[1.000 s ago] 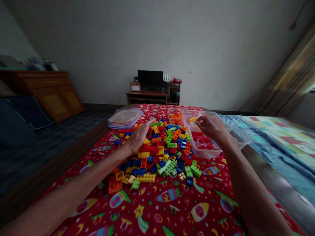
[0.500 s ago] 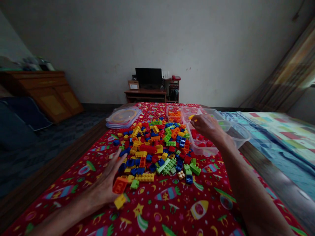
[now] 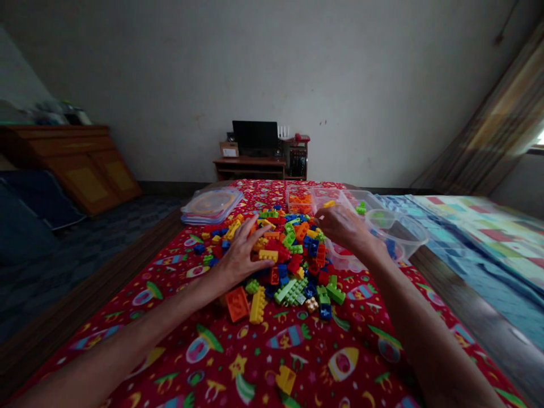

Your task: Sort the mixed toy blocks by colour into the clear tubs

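My left hand lies over the left part of a heap of toy building bricks, fingers spread, with a yellow brick beside its thumb. An orange brick and a long yellow brick lie at the heap's near edge. Closer to me, a single yellow brick rests on the cloth. My right hand is over the heap's right edge and the clear divided box. Its fingers are curled, and whatever they hold is hidden. Behind it, another yellow brick shows in the box.
A clear round tub stands at the right with blue bricks near it. A small clear bin of orange bricks is at the back. Stacked plastic lids lie back left. A red patterned cloth covers the table.
My left hand has moved forward and right onto the heap, pushing bricks; one yellow brick now lies nearer me. My right hand has drawn slightly left from the box, leaving a yellow brick there.
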Demonstrator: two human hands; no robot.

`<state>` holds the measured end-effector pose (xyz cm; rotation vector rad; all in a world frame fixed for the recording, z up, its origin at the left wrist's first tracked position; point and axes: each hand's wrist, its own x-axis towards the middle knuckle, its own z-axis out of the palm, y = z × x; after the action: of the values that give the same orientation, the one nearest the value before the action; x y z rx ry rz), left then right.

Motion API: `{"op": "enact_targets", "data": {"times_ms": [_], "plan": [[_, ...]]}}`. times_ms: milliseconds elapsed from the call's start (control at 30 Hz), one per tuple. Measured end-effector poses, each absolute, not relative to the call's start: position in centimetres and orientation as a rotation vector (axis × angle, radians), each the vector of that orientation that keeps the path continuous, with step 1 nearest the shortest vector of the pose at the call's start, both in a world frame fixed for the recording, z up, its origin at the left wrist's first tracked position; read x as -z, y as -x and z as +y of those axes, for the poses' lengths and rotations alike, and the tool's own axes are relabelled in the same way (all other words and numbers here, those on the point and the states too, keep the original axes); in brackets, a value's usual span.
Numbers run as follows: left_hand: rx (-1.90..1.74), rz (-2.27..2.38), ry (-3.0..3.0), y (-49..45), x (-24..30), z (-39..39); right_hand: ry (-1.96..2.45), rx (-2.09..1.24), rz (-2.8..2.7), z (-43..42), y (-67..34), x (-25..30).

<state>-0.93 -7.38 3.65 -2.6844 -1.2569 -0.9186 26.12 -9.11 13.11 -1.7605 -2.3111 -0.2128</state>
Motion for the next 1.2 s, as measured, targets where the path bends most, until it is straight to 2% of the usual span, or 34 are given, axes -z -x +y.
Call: {"op": "enact_targets", "data": {"times_ms": [200, 333, 433, 533, 600, 767, 1000, 1200], "plan": [[0.901, -1.427, 2.725, -1.1, -5.0, -2.0, 1.301, 0.07, -2.512, -12.9, -22.3, -14.1], [1.059, -1.366, 2.725, -0.4, -6.3, -1.5, 0.731, -0.055, -2.762, -17.2, -18.9, -11.8], [1.206, -1.34, 2.659, 1.0, -6.8, -1.4, 0.178, 0.232, -2.804, -20.4, -17.4, -7.9], [1.295, -1.394, 2.554, 2.4, -6.6, -0.8, -0.102, 0.631, -2.752, -21.5, -16.9, -4.5], [1.29, -1.431, 2.513, 3.0, -6.3, -0.3, -0.188, 0.743, -2.74, -20.7, -16.7, -3.5], [1.223, -1.428, 2.571, 3.5, -5.8, 0.0, -0.019, 0.797, -2.791, -15.7, -15.9, -4.9], [1.009, -1.445, 2.844, 2.8, -6.4, -1.1, 0.416, 0.664, -2.733, -11.0, -16.6, -7.2], [1.018, -1.377, 2.907, 2.2, -6.8, -1.6, 1.112, 0.529, -2.647, -7.9, -19.6, -9.9]]}}
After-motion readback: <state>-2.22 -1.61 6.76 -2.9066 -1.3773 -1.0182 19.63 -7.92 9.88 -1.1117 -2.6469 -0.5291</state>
